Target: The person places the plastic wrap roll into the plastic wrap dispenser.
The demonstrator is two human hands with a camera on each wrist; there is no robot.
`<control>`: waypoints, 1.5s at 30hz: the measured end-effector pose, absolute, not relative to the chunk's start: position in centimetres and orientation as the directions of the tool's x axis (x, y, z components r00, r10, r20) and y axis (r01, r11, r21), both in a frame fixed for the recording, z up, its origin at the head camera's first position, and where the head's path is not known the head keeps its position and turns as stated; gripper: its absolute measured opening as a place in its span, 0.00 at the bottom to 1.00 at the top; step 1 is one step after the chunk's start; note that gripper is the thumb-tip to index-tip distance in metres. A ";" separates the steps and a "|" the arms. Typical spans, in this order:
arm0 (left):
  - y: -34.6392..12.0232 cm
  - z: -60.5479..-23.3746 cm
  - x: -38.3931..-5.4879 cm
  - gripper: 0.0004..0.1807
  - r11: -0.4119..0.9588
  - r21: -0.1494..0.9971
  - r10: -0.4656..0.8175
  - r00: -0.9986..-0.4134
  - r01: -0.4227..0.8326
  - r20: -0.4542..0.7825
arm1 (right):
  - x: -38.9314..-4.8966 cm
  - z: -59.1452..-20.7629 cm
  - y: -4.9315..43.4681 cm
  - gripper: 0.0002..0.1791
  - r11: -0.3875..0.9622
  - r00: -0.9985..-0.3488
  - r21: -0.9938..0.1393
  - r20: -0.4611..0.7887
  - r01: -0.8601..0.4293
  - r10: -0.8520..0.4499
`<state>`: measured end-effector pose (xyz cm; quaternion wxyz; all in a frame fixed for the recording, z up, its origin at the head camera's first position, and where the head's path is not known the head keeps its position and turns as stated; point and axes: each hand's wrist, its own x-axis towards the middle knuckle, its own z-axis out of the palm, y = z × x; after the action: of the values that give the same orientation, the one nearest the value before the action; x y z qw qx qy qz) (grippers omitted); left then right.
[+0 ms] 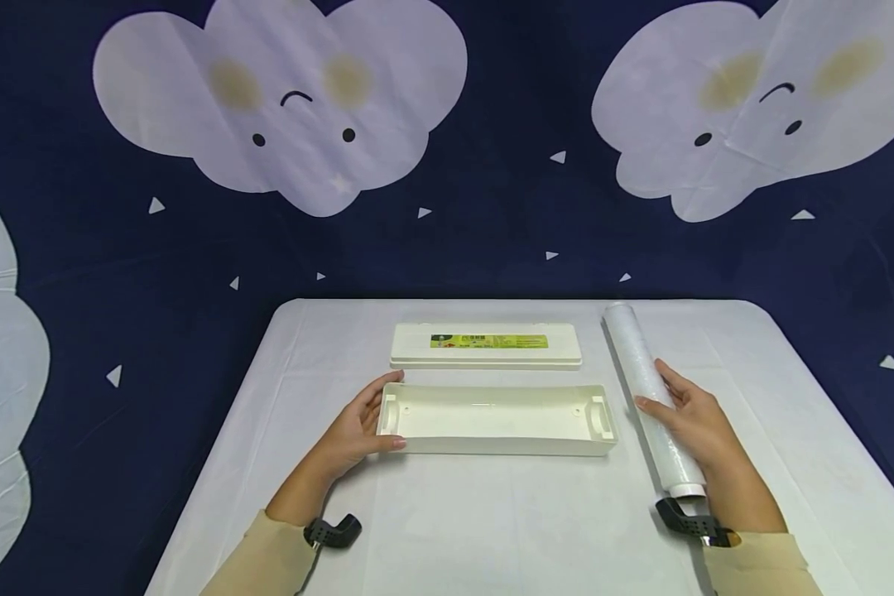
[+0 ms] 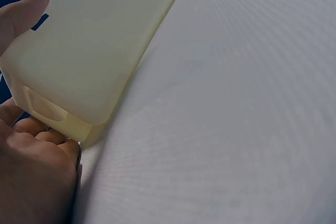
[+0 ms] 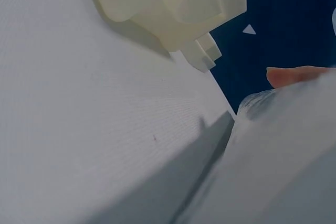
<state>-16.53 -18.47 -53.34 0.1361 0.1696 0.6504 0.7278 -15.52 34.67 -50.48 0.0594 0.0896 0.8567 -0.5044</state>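
Backdrop's a dark navy cloth (image 1: 492, 257) with big pale clouds and little white triangles on it, and in front of it there's a white table (image 1: 507, 530) with rounded far corners. Toward the far edge, around the middle, sits a long off-white plastic lid (image 1: 484, 358) with a yellow-green printed label (image 1: 488, 341) on top. Just nearer than that is an open, long off-white plastic box (image 1: 499, 446), parallel to the far edge. The left hand (image 1: 353, 432) has hold of the box's left end, thumb over by the near wall and fingers around the end. Over toward the right edge, the right hand (image 1: 696, 422) is gripping a long whitish roll of clear plastic film (image 1: 644, 372), which slants from near the far edge down toward the person. Can't tell if the roll's lying flat or lifted a bit. Both arms have tan sleeves (image 1: 760, 563) and a black wrist camera (image 1: 333, 531).
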 end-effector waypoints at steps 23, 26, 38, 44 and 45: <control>-18.7 -53.1 -16.7 0.59 -0.078 0.997 0.426 -0.903 0.024 0.055 | -15.5 -49.4 34.9 0.53 0.457 -0.981 -0.869 -0.178 0.191 0.071; -18.7 -53.2 -16.8 0.59 -0.081 0.996 0.427 -0.902 0.020 0.053 | -15.5 -49.1 34.9 0.53 0.457 -0.982 -0.870 -0.175 0.186 0.067; -18.6 -53.2 -16.7 0.58 -0.092 0.996 0.431 -0.901 0.015 0.054 | -15.9 -47.0 34.3 0.54 0.453 -0.989 -0.880 -0.143 0.144 0.038; -18.6 -53.1 -16.5 0.58 -0.099 0.995 0.434 -0.899 0.008 0.050 | -16.2 -46.8 33.9 0.53 0.429 -0.993 -0.896 -0.120 0.112 0.008; -18.6 -53.1 -16.5 0.58 -0.100 0.995 0.432 -0.900 0.005 0.048 | -16.2 -46.7 33.8 0.53 0.425 -0.993 -0.899 -0.115 0.105 0.001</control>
<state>-16.51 -18.57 -53.13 0.1479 0.1670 0.6545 0.7224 -16.19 33.84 -46.73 0.0485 0.0314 0.8427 -0.5353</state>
